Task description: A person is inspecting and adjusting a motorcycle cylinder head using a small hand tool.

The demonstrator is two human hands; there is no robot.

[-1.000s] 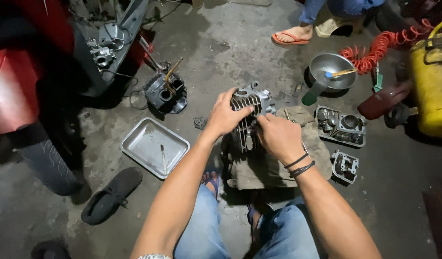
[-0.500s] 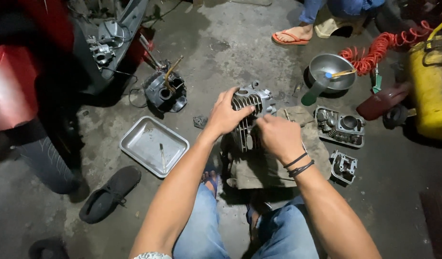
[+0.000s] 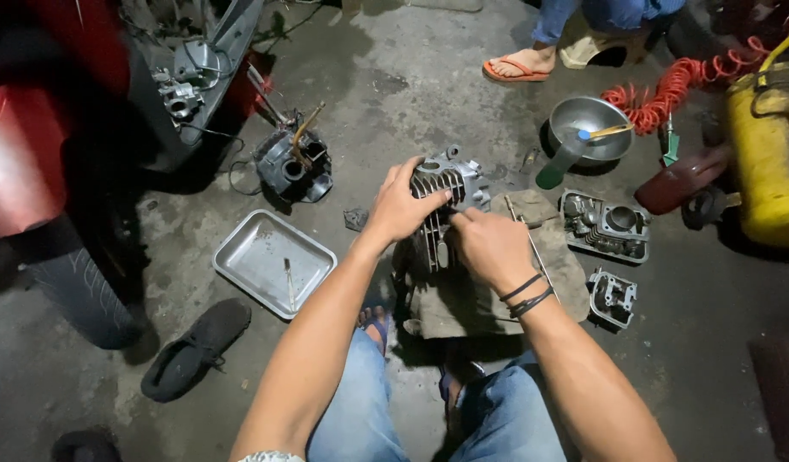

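Finned engine cylinder gripped in both hands over a rag on the workshop floor.

Head view: left hand clasps its finned side; right hand presses closed fingers against its near face, anything pinched there hidden. Tilted on the soft rag, it could slip onto the concrete. Metal tray holds one thin rod-like piece; steel bowl holds a brush.

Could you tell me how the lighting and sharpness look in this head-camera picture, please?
Head view: light falls brightest on the concrete floor at top centre; the corners sink into shadow, hiding detail around the red motorcycle. The metal tray shows mild glare. The left hand, right hand and finned cylinder are sharp.
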